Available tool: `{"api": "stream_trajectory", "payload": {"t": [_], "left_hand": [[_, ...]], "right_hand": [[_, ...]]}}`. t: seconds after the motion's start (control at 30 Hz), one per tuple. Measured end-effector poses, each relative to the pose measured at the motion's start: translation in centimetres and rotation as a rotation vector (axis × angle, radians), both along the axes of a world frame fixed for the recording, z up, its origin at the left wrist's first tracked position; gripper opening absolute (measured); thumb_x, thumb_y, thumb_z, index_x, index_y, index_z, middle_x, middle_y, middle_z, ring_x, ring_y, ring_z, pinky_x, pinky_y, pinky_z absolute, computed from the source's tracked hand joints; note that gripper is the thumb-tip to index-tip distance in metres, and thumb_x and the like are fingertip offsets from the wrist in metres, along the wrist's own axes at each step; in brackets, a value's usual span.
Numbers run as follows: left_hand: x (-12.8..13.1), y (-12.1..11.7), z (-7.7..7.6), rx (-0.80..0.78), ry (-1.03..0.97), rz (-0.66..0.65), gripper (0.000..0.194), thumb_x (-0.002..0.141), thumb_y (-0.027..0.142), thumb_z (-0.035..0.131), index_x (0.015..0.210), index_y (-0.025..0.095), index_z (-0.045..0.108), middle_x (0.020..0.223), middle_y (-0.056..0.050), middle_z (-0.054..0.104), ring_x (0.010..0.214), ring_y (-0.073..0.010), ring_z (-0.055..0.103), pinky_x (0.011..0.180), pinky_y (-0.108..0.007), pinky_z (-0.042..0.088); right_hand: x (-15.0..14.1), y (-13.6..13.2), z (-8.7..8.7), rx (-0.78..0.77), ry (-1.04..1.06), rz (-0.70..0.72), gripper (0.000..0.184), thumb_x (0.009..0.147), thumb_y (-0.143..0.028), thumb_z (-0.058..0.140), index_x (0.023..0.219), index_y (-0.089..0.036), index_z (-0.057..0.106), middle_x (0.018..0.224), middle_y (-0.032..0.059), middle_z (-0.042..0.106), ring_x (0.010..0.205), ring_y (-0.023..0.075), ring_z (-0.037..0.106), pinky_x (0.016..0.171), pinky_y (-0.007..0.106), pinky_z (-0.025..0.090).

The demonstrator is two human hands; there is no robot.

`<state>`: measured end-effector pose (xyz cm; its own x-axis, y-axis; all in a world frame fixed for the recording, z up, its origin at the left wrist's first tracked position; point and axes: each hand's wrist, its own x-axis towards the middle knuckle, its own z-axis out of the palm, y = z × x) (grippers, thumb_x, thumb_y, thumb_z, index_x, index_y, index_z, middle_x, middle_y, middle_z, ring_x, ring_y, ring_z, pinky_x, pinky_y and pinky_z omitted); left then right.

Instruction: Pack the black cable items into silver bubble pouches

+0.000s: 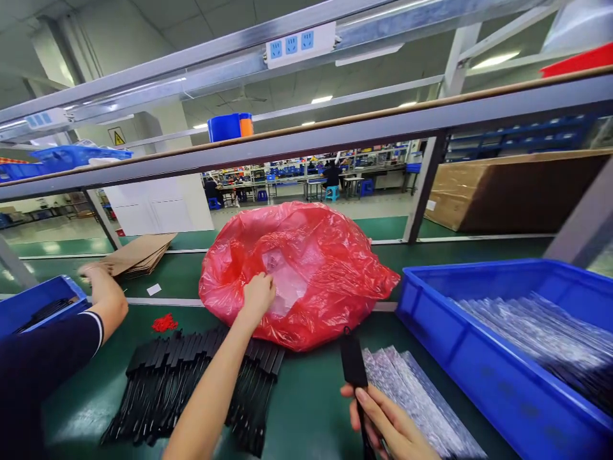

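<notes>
My left hand (259, 293) reaches into the mouth of a big red plastic bag (330, 281) on the green belt. Its fingers are pinched on a clear plastic sleeve (290, 287) inside. My right hand (385, 423), low at the front edge, grips a flat black piece (353, 361) by its thin tail and holds it upright in front of the red bag. A pile of the same black pieces (182, 377) lies under my left forearm. Packed clear sleeves (412, 390) lie in a row just right of my right hand.
A large blue bin (483, 370) with filled clear sleeves stands at right. A co-worker's arm in a dark sleeve (57, 348) comes in from the left, hand (96, 273) by brown cardboard sheets (138, 253). Small red bits (164, 322) and another blue bin (38, 303) are at left.
</notes>
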<state>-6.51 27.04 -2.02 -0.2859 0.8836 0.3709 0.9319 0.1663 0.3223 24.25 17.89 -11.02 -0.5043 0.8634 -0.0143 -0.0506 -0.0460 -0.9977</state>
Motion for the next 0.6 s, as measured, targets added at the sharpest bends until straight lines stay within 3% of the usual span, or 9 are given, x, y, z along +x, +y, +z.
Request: {"api": "stream_trajectory", "payload": {"t": [0.2,0.3,0.37,0.43,0.5,0.53,0.6], "left_hand": [[0.0,-5.2,3.9,0.139,-0.081,-0.122,0.013,0.099,0.014,0.045,0.087,0.018,0.049,0.088,-0.002,0.063,0.082,-0.0132,0.062,0.078,-0.023,0.047],[2.3,-9.6,3.6,0.351,-0.174,-0.29,0.006,0.1,0.015,0.046,0.096,0.019,0.048,0.097,-0.001,0.063,0.089,-0.0117,0.062,0.084,-0.022,0.049],[4.7,-12.6,1.3,0.465,-0.07,-0.454,0.018,0.099,0.011,0.045,0.114,0.019,0.051,0.099,-0.002,0.062,0.091,-0.0145,0.061,0.085,-0.026,0.048],[7.2,-15.1,-2.6,0.388,0.205,-0.586,0.035,0.097,0.006,0.044,0.127,0.021,0.051,0.095,-0.002,0.062,0.086,-0.0185,0.058,0.077,-0.03,0.044],[9.3,-16.8,-7.4,0.181,0.409,-0.668,0.025,0.094,0.009,0.056,0.116,0.02,0.057,0.09,-0.001,0.062,0.081,-0.0205,0.056,0.07,-0.033,0.038],[10.0,-17.3,-9.8,0.097,0.443,-0.71,0.015,0.092,0.015,0.065,0.105,0.02,0.059,0.088,-0.001,0.062,0.08,-0.0206,0.056,0.068,-0.034,0.036],[11.0,-17.9,-13.6,-0.021,0.421,-0.716,0.021,0.087,0.026,0.077,0.093,0.02,0.058,0.09,0.0,0.063,0.083,-0.0209,0.057,0.067,-0.034,0.034]], "right_hand": [[0.4,-1.2,1.7,0.04,0.013,0.044,0.081,0.086,-0.095,0.058,0.105,-0.016,0.065,0.077,0.003,0.062,0.057,0.0133,0.042,0.048,0.019,0.033],[1.4,-2.1,2.6,0.038,0.015,0.068,0.077,0.089,-0.091,0.059,0.108,-0.016,0.065,0.082,0.0032,0.064,0.061,0.0143,0.045,0.052,0.02,0.035],[2.3,-2.5,2.8,0.045,0.019,0.091,0.072,0.093,-0.086,0.06,0.111,-0.017,0.065,0.086,0.0036,0.066,0.065,0.0152,0.048,0.054,0.02,0.037],[3.1,-2.7,2.9,0.057,0.018,0.123,0.067,0.096,-0.082,0.059,0.113,-0.017,0.065,0.09,0.0042,0.067,0.067,0.0157,0.049,0.056,0.021,0.039],[3.7,-2.9,3.0,0.043,0.013,0.144,0.065,0.097,-0.08,0.06,0.112,-0.017,0.064,0.091,0.0047,0.067,0.067,0.0151,0.049,0.057,0.021,0.04],[3.9,-3.0,3.0,0.026,0.014,0.15,0.065,0.097,-0.08,0.061,0.111,-0.017,0.064,0.092,0.0049,0.067,0.066,0.0147,0.049,0.057,0.021,0.039],[4.2,-3.3,3.1,-0.006,0.017,0.154,0.065,0.096,-0.081,0.063,0.108,-0.017,0.062,0.092,0.0051,0.067,0.065,0.0139,0.047,0.057,0.021,0.037]]}}
